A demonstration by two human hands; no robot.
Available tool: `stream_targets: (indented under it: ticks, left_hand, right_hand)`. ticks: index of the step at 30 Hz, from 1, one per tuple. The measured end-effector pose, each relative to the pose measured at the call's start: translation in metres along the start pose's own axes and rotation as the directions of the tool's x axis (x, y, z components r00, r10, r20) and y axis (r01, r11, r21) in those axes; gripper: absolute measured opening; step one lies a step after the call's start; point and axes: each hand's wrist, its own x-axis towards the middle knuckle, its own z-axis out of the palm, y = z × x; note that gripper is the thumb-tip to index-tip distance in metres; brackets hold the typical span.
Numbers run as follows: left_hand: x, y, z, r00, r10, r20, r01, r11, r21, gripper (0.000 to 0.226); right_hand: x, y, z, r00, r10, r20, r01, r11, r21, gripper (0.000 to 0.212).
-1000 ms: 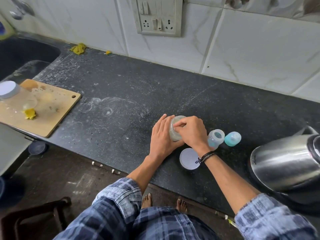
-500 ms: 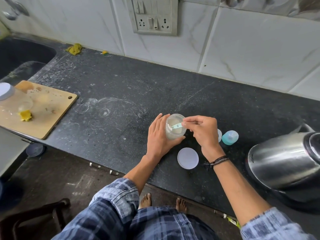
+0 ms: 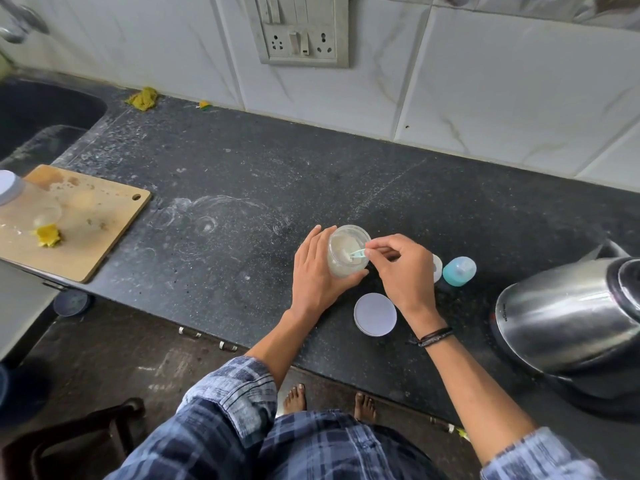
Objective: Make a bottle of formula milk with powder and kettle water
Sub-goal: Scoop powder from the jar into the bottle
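Observation:
A clear jar of pale formula powder (image 3: 341, 263) stands on the black counter (image 3: 242, 188), tilted slightly toward me. My left hand (image 3: 317, 277) wraps around its left side. My right hand (image 3: 401, 271) pinches the handle of a small teal scoop (image 3: 356, 254) whose bowl is inside the jar's mouth. The jar's white lid (image 3: 375, 314) lies flat just in front. A baby bottle (image 3: 437, 268) is mostly hidden behind my right hand, with its teal cap (image 3: 459, 270) beside it. A steel kettle (image 3: 568, 317) sits at the right.
A wooden cutting board (image 3: 86, 223) with yellow scraps and a clear container lies at the left, overhanging the counter edge. A dark sink (image 3: 38, 116) is at the far left. A switch and socket panel (image 3: 299, 29) is on the tiled wall.
My right hand, which covered the jar's mouth a second ago, has drawn back to the right and now holds the scoop dipped in the powder. The left hand stays on the jar.

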Motion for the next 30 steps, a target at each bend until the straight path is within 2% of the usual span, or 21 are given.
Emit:
stream_targets:
  ticks: [4,7,15,19,30]
  left_hand:
    - [0.000,0.000,0.000,1.000,0.009,-0.013,-0.009,1.000,-0.006,0.096]
    - [0.000,0.000,-0.001,1.000,0.007,-0.007,-0.008,1.000,-0.009,0.096]
    - [0.000,0.001,-0.001,1.000,0.010,0.016,-0.010,1.000,0.003,0.097]
    - [0.000,-0.001,0.001,0.999,0.035,0.012,-0.035,0.999,0.012,0.098]
    - [-0.002,-0.003,0.003,0.996,0.092,-0.001,-0.092,0.995,0.032,0.095]
  right_hand:
    - [-0.004,-0.001,0.002,0.995,-0.099,-0.017,0.098,0.994,-0.042,0.009]
    - [-0.006,0.002,0.003,0.996,-0.092,-0.010,0.092,0.995,-0.039,0.010]
    - [-0.003,0.011,0.000,0.988,0.150,-0.019,-0.144,0.971,0.190,0.011]
    - [0.002,0.012,0.001,0.978,0.210,-0.003,-0.204,0.953,0.223,0.010]
    - [0.005,0.012,0.002,0.901,0.430,0.066,-0.412,0.794,0.447,0.011]
